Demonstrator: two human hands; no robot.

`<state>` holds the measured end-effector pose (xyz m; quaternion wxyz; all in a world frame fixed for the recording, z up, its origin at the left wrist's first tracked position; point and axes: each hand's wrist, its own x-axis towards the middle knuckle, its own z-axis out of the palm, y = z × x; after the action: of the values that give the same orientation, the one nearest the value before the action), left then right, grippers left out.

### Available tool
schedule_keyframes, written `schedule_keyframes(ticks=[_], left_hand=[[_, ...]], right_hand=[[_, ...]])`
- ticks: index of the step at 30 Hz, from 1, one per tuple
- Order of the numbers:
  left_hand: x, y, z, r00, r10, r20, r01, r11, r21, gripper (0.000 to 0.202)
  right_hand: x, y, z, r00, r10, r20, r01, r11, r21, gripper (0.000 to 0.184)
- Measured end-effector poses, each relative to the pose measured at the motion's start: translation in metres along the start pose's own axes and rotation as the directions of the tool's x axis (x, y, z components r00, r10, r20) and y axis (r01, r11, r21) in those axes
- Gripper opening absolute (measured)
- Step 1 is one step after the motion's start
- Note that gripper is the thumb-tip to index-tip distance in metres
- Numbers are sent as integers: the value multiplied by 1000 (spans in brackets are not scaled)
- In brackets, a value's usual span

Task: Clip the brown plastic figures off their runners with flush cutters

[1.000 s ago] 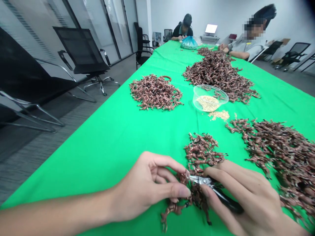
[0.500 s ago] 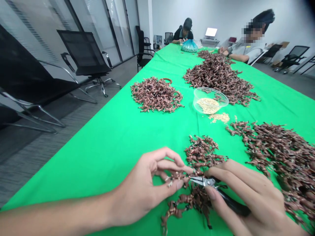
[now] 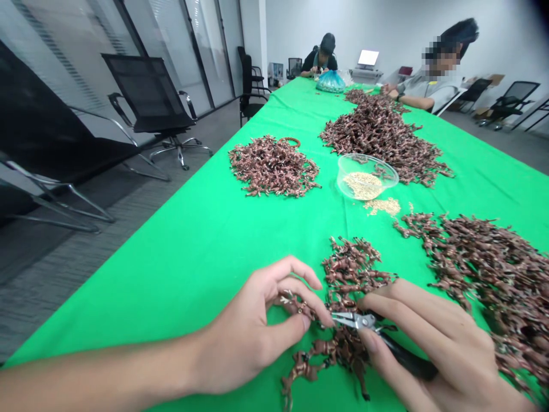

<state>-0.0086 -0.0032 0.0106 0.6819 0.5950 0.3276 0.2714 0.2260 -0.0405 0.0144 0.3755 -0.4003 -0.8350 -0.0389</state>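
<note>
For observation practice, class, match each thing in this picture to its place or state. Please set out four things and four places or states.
Things:
1. Pliers
2. Pale granules
3. Blue plastic bag
4. Left hand

Places or states:
A. Holding a small cluster of copper-brown pieces
B. Mostly in a clear bowl
C. Gripped in the right hand
D. At the far end of the green table

Right pairs: 1-C, 2-B, 3-D, 4-A
</note>
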Motion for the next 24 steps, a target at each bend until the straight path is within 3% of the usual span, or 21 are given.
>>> schedule_keyframes(ticks=[9,16,20,24], left_hand=[[1,7,1,997,-70,18,69,997,42,14],[7,5,5,986,-146,-79,143,989,-45,24],[20,9,-9,974,3,-225,10,998,56,24],[51,27,-45,907,246,-341,-132,937,324,23]], right_hand=[[6,2,-1,998,-56,22,55,998,29,9],[6,0,0,997,-71,-14,72,995,72,14],[1,4,0,997,-70,-10,71,990,123,14],[-4,9,2,998,-55,26,50,985,164,17]])
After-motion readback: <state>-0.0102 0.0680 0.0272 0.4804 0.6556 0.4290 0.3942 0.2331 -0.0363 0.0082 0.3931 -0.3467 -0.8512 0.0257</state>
